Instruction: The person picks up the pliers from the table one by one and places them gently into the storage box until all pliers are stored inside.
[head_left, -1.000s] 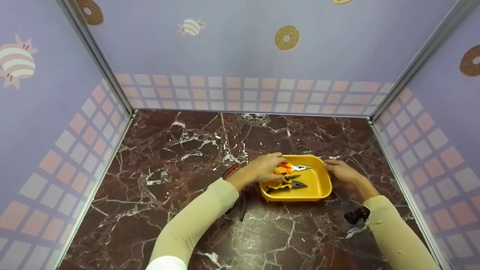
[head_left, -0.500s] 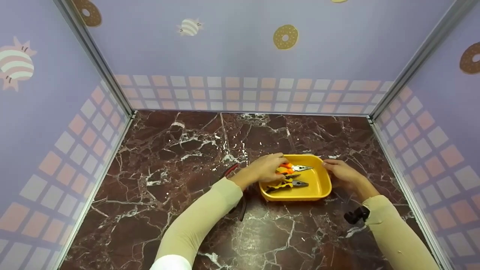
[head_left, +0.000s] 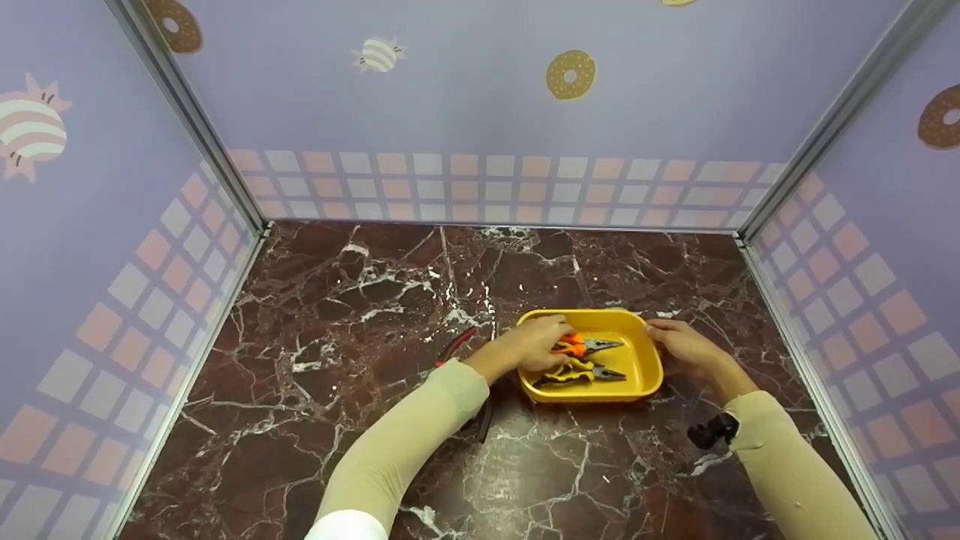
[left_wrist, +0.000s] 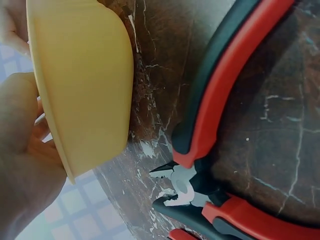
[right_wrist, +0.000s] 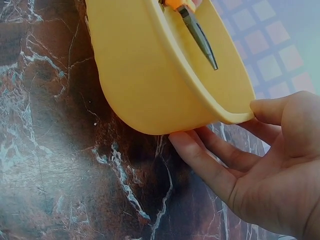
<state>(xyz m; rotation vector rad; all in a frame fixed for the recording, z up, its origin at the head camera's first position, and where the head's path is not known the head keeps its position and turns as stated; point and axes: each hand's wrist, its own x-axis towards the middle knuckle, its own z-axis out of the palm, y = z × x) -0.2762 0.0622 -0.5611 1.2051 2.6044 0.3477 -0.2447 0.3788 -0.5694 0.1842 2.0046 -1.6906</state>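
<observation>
A yellow plastic bin (head_left: pixel 641 367) sits on the dark marbled surface. My left hand (head_left: pixel 534 346) reaches over its left side, its fingers around the handles of orange-handled long-nose pliers (head_left: pixel 574 343); the bin's wall hides those fingertips in the left wrist view. Beside these, inside the bin, lie yellow-and-black-handled pliers (head_left: pixel 574 377), with another dark-jawed tool partly covered. My right hand (right_wrist: pixel 272 165) holds the bin's right end, thumb on the rim and fingers against the outer side and underside. Red-and-black-handled pliers (left_wrist: pixel 200 185) lie outside the bin under my left forearm, jaws apart.
Another red handle (left_wrist: pixel 181 234) shows at the lower edge of the left wrist view. Lilac panels with a checked border (head_left: pixel 480 184) enclose the surface at the back and both sides. A black strap mount (head_left: pixel 714 430) sits on my right wrist.
My left hand has shifted slightly toward me, and the orange-handled pliers have moved nearer with it. The yellow-handled pliers have slid a little right. My right hand and the bin have stayed put.
</observation>
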